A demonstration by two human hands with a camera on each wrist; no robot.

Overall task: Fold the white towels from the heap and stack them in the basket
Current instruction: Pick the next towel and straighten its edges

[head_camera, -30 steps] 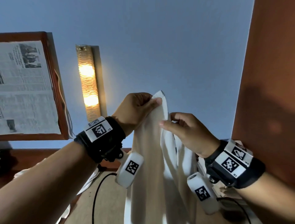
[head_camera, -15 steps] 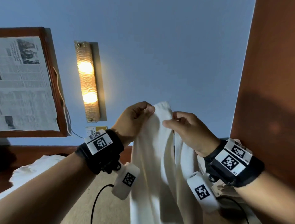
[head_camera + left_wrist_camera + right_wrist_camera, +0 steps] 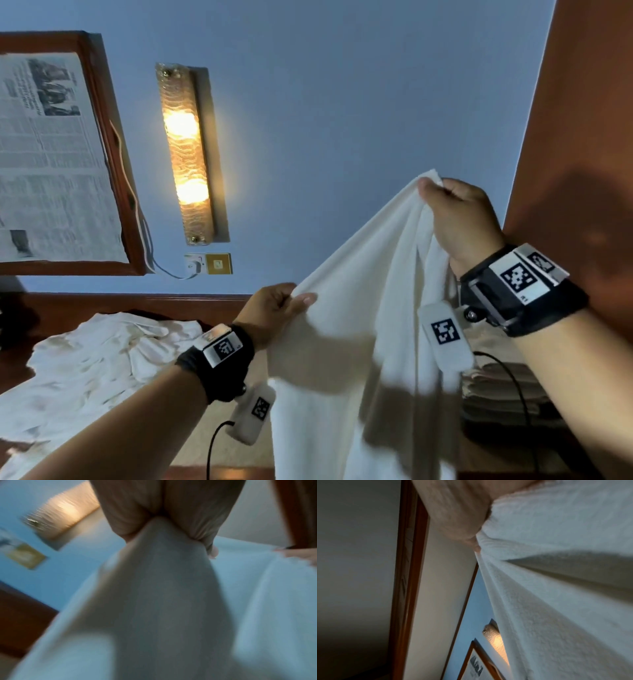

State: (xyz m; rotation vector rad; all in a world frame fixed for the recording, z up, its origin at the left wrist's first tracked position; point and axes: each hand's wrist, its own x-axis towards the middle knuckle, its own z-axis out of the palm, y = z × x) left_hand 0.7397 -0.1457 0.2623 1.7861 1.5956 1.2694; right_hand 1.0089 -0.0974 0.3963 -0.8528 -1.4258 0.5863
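Note:
A white towel [image 3: 356, 308] hangs in the air between both hands. My right hand [image 3: 442, 192] pinches its top corner, held high near the brown panel. My left hand [image 3: 291, 301] pinches the towel's upper edge lower down and to the left. The cloth slopes between them and drapes below the frame. The left wrist view shows fingers [image 3: 130, 513] clamped on a fold of towel [image 3: 164, 588], blurred. In the right wrist view fingers [image 3: 458, 513] grip bunched terry cloth [image 3: 556, 601]. The heap of white towels [image 3: 96, 359] lies at lower left. Folded towels [image 3: 500, 383] are stacked at lower right; their container is hidden.
A lit wall lamp [image 3: 186, 154] and a framed newspaper [image 3: 51, 154] hang on the blue wall. A socket plate [image 3: 209, 263] sits below the lamp. A brown wooden panel [image 3: 582, 137] stands at the right. A dark wooden headboard [image 3: 137, 305] runs behind the heap.
The hands, close together at the towel's top before, have drawn apart. The right hand rose to the right with the corner; the left slid down and left along the edge, spreading the towel.

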